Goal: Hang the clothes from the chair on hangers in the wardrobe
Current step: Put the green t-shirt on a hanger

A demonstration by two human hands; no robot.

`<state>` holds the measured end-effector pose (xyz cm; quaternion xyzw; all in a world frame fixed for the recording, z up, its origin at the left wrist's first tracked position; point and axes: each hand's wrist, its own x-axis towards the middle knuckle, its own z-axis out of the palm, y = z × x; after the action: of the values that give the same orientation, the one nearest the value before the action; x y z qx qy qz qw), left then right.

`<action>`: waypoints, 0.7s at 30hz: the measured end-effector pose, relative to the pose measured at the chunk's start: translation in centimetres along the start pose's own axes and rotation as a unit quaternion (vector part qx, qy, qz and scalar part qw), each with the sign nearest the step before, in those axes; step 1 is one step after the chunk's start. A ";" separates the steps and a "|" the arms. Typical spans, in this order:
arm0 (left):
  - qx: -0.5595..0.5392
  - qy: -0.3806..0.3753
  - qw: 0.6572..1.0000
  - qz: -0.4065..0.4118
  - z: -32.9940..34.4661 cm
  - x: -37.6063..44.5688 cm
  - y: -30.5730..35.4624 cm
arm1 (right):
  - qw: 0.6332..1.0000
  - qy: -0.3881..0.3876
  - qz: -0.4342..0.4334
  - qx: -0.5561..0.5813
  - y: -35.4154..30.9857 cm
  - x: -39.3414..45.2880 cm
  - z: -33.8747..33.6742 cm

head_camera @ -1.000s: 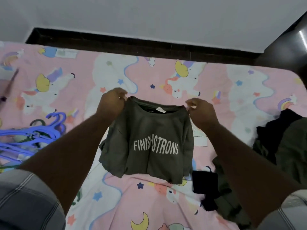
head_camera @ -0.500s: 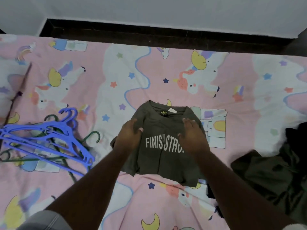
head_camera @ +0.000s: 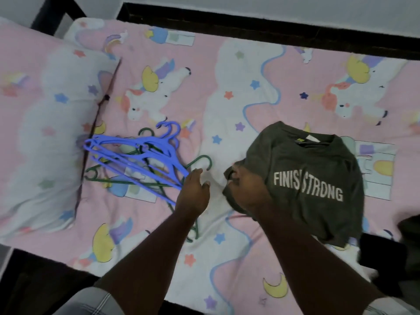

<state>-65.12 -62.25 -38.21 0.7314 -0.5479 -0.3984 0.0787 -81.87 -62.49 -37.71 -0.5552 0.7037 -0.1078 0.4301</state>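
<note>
A dark grey T-shirt [head_camera: 313, 169] printed "FINISH STRONG" lies flat on the bed, collar towards the wall. My right hand [head_camera: 248, 189] rests on its left sleeve area, fingers curled round a fold of the cloth. My left hand [head_camera: 193, 192] reaches leftwards with relaxed fingers, its fingertips at the right end of a pile of several blue hangers [head_camera: 136, 155] and green hangers [head_camera: 197, 162]. It holds nothing.
The bed carries a pink unicorn-print sheet [head_camera: 250, 87] and a matching pillow [head_camera: 45, 133] at the left. More dark clothes [head_camera: 406, 242] lie at the right edge. A dark bed frame [head_camera: 250, 26] runs along the wall.
The T-shirt went from held up by its shoulders to lying on the bed. The view swung left. My left hand left the shirt and moved to the hangers.
</note>
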 end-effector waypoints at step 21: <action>-0.229 0.007 0.968 -0.104 -6.6 2.3 -10.1 | 0.993 -0.071 0.055 -0.073 -8.6 2.2 13.9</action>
<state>-53.04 -62.45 -40.52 0.7493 -0.3629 -0.5143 0.2059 -65.88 -62.97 -41.84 -0.5517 0.7071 0.0074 0.4423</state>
